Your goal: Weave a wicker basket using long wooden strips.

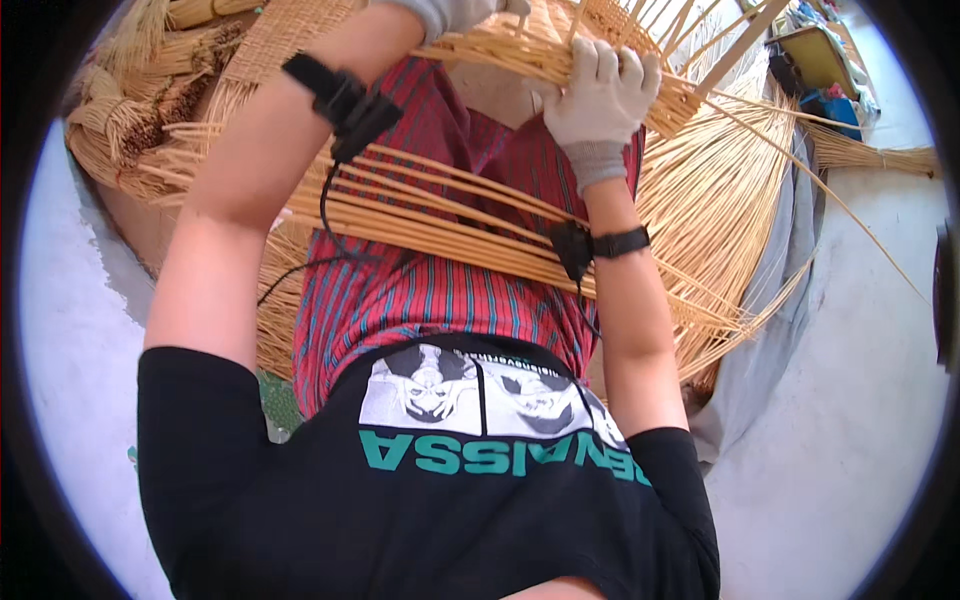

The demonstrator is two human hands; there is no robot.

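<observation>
A woven wicker piece (520, 52) of pale rods, perhaps a basket, lies across the top of the head view, with loose stakes sticking up from its far side. My right hand (605, 100), in a white knit glove, grips its near edge, fingers laid over the weave and thumb toward the left. At the upper rim of the picture, my left hand (455, 12), also gloved, is at the left part of the weave. It is partly cut off, so its grip cannot be made out. One long rod (800, 165) runs out from the weave to the right.
Several loose rods (430, 220) lie across my lap on the red striped cloth (450, 300). A large fan of rods (730, 200) spreads at the right, and tied bundles (120, 130) are heaped at the left. Black straps with cables (345, 105) circle both forearms.
</observation>
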